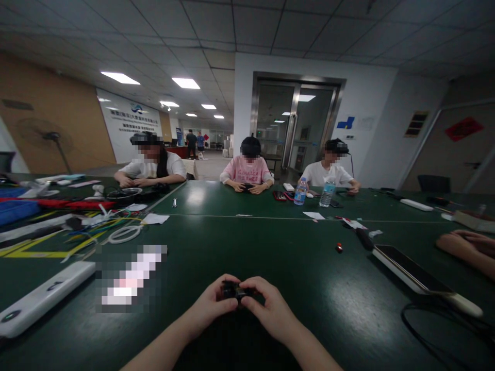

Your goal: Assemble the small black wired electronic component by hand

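Observation:
Near the bottom centre, my left hand [212, 304] and my right hand [266, 304] meet around a small black object [232, 290]. Thumbs and fingertips of both hands pinch it from either side, just above the dark green table [201, 257]. Its exact shape is too small and dark to make out, and the fingers cover part of it. My left hand grips its left part and my right hand its right part.
A white power bank-like device [46, 296] and a pixelated bright item [133, 278] lie left. At right are a phone [410, 268], a black cable [410, 330] and another person's hands [460, 245]. Two bottles [327, 194] stand farther back. Three people sit opposite.

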`<state>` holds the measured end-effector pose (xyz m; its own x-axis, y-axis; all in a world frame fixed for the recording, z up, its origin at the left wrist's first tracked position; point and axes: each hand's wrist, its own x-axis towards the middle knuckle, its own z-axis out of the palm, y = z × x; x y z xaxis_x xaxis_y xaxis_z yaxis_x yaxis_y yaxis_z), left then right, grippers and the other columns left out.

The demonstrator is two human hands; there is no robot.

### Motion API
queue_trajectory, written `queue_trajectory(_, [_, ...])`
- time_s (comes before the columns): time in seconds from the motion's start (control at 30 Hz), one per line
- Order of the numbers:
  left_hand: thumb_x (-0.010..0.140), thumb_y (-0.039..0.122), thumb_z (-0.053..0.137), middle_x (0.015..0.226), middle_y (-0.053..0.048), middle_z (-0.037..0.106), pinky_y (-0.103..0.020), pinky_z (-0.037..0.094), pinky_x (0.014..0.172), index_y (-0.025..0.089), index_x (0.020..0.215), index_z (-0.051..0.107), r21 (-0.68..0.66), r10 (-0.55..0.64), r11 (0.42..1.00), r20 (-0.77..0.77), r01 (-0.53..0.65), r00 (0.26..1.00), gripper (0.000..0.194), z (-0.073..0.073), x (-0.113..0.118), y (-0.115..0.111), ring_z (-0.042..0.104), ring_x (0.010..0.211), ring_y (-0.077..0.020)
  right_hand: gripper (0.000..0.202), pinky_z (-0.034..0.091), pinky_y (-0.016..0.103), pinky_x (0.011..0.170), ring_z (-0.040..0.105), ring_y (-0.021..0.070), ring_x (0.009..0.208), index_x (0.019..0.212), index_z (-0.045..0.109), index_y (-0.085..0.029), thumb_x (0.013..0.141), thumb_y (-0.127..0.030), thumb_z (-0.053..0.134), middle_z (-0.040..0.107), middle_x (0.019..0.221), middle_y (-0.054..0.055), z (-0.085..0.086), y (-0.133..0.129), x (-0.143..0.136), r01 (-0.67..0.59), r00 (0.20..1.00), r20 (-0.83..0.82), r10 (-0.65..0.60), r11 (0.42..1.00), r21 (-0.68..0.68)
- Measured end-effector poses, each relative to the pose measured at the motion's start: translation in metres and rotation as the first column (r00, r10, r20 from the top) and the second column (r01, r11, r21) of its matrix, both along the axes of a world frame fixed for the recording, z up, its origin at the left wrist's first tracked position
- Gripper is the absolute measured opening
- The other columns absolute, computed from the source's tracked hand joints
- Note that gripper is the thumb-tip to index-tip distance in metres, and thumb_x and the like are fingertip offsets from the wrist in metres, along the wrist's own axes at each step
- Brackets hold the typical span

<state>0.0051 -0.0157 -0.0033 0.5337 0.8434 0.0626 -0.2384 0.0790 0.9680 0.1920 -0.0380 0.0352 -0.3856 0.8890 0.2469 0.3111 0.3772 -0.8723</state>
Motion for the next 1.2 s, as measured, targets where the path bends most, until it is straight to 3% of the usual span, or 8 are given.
queue_trajectory(0.53, [0.071,0.034,0.070,0.094,-0.002,0.060,-0.031,0.041,0.074,0.022,0.102,0.052,0.055,-0.003,0.998,-0.097,0.008,0.995,0.037,0.0042,-0.0016,-0.0020,0.056,0.084,-0.0178,0.021,0.043,0.033,0.082,0.055,0.0183,0.091,0.098,0.060,-0.026,0.077,-0.026,0.059,0.061,0.098,0.001,0.0032,-0.0020,0.0010,0.018,0.998,0.069,-0.016,0.999,-0.032])
queue_trajectory(1.2, [0.066,0.039,0.073,0.095,-0.002,0.060,-0.031,0.039,0.075,0.023,0.101,0.053,0.031,0.007,1.000,-0.105,-0.004,0.994,0.043,0.0095,0.0004,-0.0055,0.055,0.085,-0.0192,0.023,0.044,0.033,0.084,0.056,0.0184,0.094,0.098,0.061,-0.024,0.075,-0.026,0.062,0.061,0.099,0.002,-0.0017,-0.0013,0.0000,0.020,1.000,0.023,-0.020,1.000,-0.002])
